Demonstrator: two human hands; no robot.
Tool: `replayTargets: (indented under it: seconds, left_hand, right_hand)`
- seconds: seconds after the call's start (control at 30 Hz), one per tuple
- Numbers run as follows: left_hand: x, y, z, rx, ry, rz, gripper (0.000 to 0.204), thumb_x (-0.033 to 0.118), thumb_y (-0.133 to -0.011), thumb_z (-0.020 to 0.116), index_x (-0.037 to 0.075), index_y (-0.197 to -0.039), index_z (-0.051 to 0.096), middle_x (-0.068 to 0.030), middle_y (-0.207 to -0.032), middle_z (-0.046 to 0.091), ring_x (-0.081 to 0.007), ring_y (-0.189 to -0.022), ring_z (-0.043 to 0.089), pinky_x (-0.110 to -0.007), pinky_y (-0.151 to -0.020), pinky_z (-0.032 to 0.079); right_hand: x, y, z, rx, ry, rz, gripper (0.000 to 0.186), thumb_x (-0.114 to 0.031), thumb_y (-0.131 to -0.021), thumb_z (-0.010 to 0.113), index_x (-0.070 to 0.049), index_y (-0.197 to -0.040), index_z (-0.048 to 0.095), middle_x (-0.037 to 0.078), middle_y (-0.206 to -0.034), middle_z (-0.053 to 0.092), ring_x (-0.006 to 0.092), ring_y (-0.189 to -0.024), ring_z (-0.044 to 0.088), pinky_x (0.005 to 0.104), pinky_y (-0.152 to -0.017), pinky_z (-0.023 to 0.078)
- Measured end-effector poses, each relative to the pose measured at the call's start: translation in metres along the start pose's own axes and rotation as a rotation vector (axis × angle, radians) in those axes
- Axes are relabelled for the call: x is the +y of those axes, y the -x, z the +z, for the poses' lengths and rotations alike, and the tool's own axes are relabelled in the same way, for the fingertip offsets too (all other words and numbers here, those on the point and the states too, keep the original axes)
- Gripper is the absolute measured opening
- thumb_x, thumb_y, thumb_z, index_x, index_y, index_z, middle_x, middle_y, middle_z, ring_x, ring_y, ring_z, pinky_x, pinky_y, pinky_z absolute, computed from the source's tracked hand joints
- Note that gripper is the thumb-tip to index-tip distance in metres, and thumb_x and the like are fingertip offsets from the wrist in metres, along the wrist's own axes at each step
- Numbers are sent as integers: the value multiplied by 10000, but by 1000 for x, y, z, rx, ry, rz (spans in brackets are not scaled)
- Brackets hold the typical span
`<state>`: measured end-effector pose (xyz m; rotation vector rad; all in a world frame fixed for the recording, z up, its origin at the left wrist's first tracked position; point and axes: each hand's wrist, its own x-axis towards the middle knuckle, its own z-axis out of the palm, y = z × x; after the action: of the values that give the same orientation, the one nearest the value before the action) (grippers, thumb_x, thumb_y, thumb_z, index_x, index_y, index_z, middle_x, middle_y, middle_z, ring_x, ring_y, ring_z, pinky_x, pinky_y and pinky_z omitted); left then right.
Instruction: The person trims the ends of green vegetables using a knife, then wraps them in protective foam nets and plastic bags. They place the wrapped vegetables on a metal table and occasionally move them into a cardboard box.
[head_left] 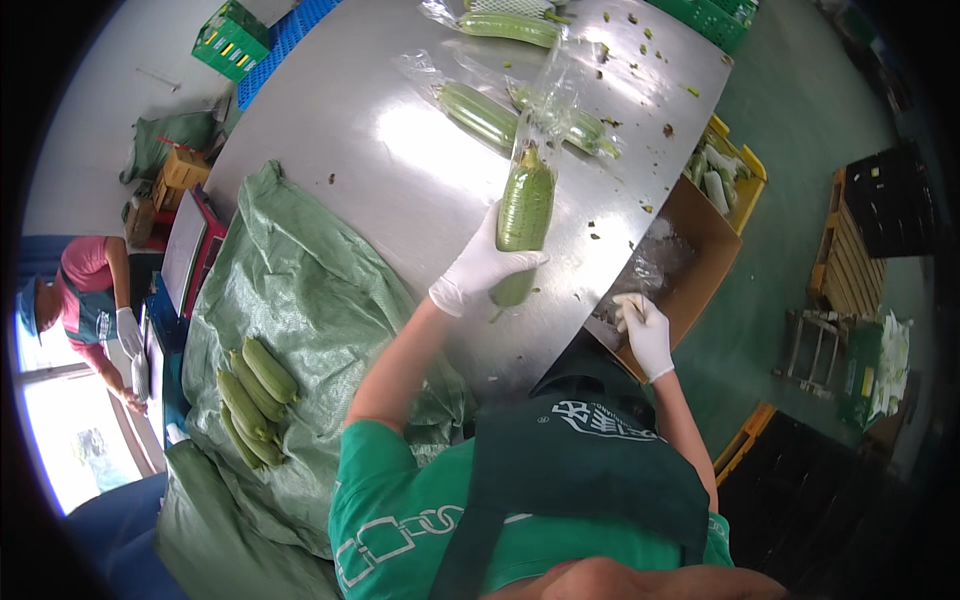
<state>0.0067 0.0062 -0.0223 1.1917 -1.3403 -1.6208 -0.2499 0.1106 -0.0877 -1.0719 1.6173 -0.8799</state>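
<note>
Green gourd (526,205) is over the steel bench (330,120), upper part inside a clear bag (556,95); I have the left hand (484,268) wrapped around its lower part. Right hand (645,336) is at the cardboard box (708,230), fingers curled; I can't tell if they're closed on anything. 2 bagged gourds (478,115) lie just beyond. Loose gourds (255,390) sit on the green sheet (290,270), left.

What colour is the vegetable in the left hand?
The vegetable is green, with clear plastic over its upper part; the head view shows it best.
</note>
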Motion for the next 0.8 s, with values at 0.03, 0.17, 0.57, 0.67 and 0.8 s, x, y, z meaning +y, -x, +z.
replayTargets:
  seconds: [0.03,0.17,0.57,0.67,0.8]
  left_hand:
    - [7,6,9,-22,68,23,750,89,-725,742,12,-1326,301,-73,-1186,479,-161,-1088,467,-313,-945,390]
    - [16,15,33,-24,132,-13,762,140,-793,698,14,-1382,231,-106,-1255,435,-172,-1165,417,-312,-993,339]
    - [-1,15,47,85,735,-123,521,280,-939,496,45,-1366,313,-38,-1228,465,-125,-1107,439,-278,-956,357]
    - [0,12,48,132,792,-148,461,254,-930,502,51,-1321,368,-40,-1168,497,-135,-1057,471,-288,-931,382]
    - [5,11,51,176,899,-172,420,269,-914,514,54,-1261,417,-67,-1137,512,-167,-1031,499,-319,-908,409]
  right_hand:
    - [-11,1,3,-11,36,-14,168,-135,-903,515,-36,-969,635,25,-706,583,64,-575,511,221,-537,414]
    - [-27,8,11,-61,21,-81,177,-149,-908,512,-10,-950,614,33,-698,572,84,-569,525,236,-544,429]
    - [-40,38,13,-92,-5,-58,165,-70,-916,479,-18,-979,623,-3,-738,552,48,-601,476,196,-573,404]
    - [-39,40,15,-90,-22,-89,163,-76,-915,483,-10,-976,619,6,-746,562,57,-599,487,205,-574,415]
    - [-40,49,16,7,149,-243,134,-106,-851,579,-47,-964,624,86,-808,636,184,-688,628,272,-642,490]
